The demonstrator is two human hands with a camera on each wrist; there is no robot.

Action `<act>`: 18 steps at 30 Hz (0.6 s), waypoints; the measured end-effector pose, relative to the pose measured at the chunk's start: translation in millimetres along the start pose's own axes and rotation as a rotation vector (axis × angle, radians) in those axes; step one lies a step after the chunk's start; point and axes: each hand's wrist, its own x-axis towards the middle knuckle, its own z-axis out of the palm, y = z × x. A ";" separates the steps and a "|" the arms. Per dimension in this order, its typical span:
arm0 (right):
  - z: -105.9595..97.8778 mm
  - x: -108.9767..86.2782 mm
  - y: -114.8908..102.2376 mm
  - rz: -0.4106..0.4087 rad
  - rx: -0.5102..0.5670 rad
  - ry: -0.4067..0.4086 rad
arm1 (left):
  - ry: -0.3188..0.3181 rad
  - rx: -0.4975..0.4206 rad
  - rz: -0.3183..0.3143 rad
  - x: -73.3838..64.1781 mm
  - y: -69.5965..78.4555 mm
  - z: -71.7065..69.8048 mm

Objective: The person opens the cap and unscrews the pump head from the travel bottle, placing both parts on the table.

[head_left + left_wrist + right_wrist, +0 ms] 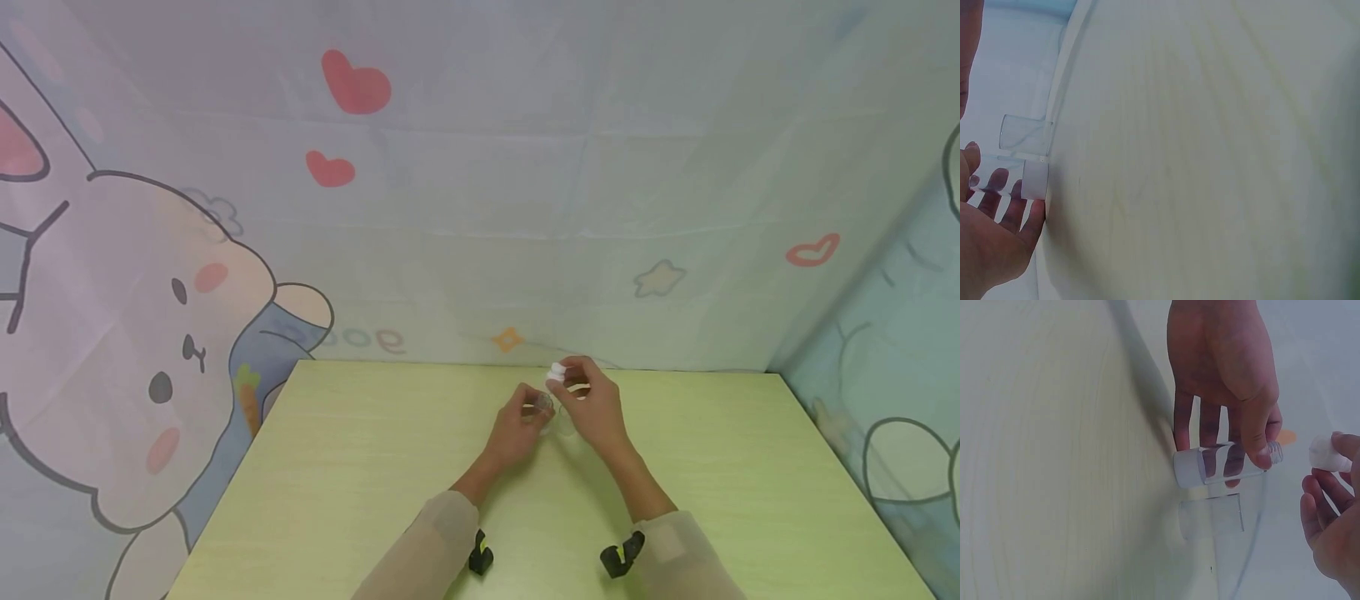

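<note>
A small clear bottle (1219,464) with a white base and an uncapped threaded neck stands upright on the table. My left hand (517,425) grips it, thumb near the neck and fingers round the far side. Just above the neck, apart from it, my right hand (596,410) pinches a white stepped cap (556,373) between thumb and fingers; in the right wrist view the cap (1324,454) shows at the right edge. Close beside the bottle a clear, hollow-looking cylinder (1213,515) stands on the table, also seen in the left wrist view (1025,135).
The pale yellow-green table (360,467) ends at a printed cloth backdrop (480,208) just behind the hands. Another printed cloth wall (892,350) runs along the right. Black wrist cameras are strapped near both sleeves.
</note>
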 end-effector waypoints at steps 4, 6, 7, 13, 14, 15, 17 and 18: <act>-1.7 0.0 1.3 0.002 0.001 0.000 | -0.009 -0.004 0.004 -0.9 1.1 -0.5; -2.5 0.1 2.1 0.002 0.008 -0.001 | -0.008 -0.003 0.005 -0.6 0.8 -0.4; -2.8 0.2 2.6 0.001 0.009 0.000 | -0.005 -0.001 0.006 -0.3 0.4 -0.2; -3.7 0.1 5.8 -0.007 0.021 0.005 | 0.006 0.000 0.007 1.0 -1.5 0.7; -3.8 0.1 6.1 -0.007 0.022 0.005 | 0.007 -0.003 0.004 0.9 -1.3 0.6; -3.9 0.1 6.3 -0.006 0.024 0.006 | 0.006 -0.004 0.002 0.8 -1.2 0.7; -4.3 0.1 6.4 -0.002 0.025 0.006 | 0.003 -0.007 -0.004 0.3 -0.8 0.5; -4.5 0.2 6.3 0.000 0.026 0.005 | 0.003 -0.010 -0.006 0.1 -0.8 0.5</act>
